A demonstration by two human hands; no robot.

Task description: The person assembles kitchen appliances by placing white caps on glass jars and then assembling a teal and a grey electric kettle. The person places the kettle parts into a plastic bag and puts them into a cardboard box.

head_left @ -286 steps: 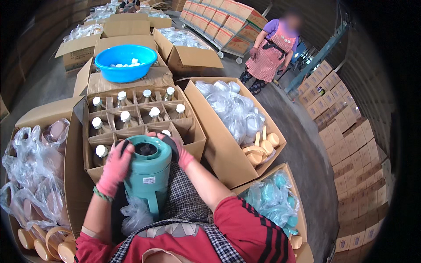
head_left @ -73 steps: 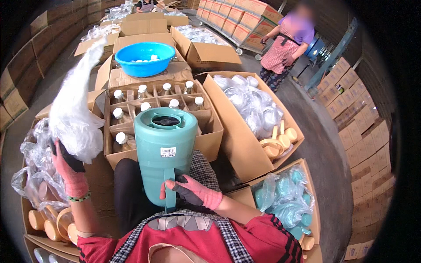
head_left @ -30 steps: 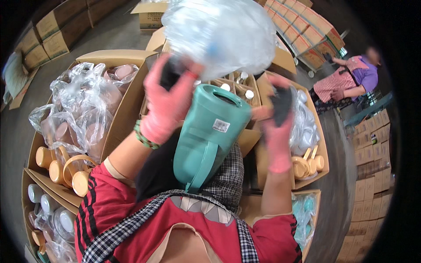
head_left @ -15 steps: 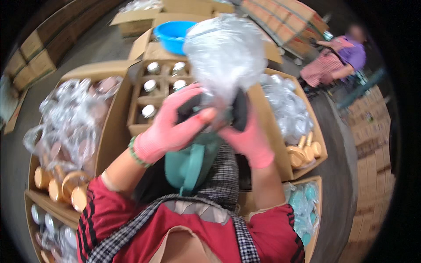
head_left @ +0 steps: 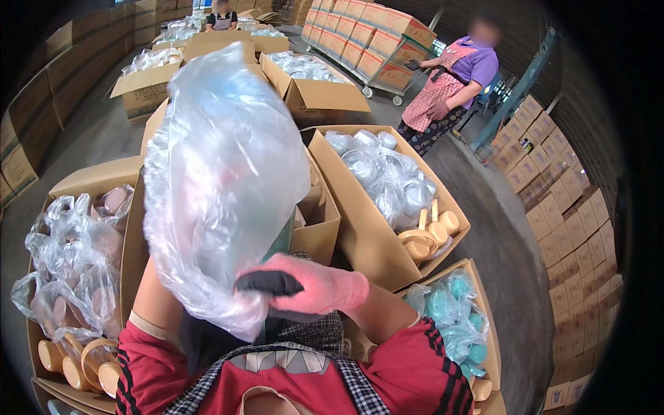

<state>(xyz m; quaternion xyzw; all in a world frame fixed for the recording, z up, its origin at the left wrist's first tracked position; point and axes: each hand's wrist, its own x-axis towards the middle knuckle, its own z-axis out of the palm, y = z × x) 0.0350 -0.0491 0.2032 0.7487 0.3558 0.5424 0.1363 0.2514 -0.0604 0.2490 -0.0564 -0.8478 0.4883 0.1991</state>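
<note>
Over the lap [head_left: 315, 335], this big clear plastic bag [head_left: 221, 166] is puffed out and hiding most of what's behind it. Teal jug [head_left: 281, 242] shows as just a sliver past the bag's right side, so can't tell if any of it is inside the plastic. Right hand [head_left: 304, 287] has its grip closed on the bag's bunched lower end. Left hand [head_left: 216, 176] is only a pink blur through the film, so no idea whether that grip is open or closed.

IMO, hold that lower end firmly but don't yank, since film like this probably tears easily. I'd spread the pull across several fingers and go by feel, with the view blocked. Also watch the open carton [head_left: 339, 200] to the right, its edge could snag loose plastic.
</note>
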